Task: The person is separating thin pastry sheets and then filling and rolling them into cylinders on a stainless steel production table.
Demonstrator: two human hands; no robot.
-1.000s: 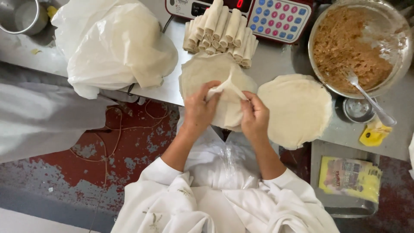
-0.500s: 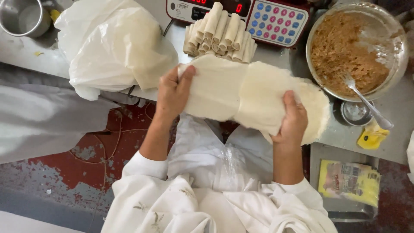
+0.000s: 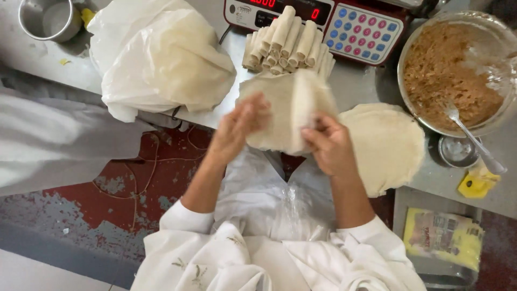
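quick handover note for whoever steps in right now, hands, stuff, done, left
Left hand and right hand: both hold a thin pale wrapper sheet up over the counter edge, blurred mid-motion.
Stack of round wrappers lies flat to the right.
Metal bowl of brown filling with a spoon sits at far right.
Done: pile of finished rolls lies before the scale.
Left: the held sheet is unfilled; the stack remains.
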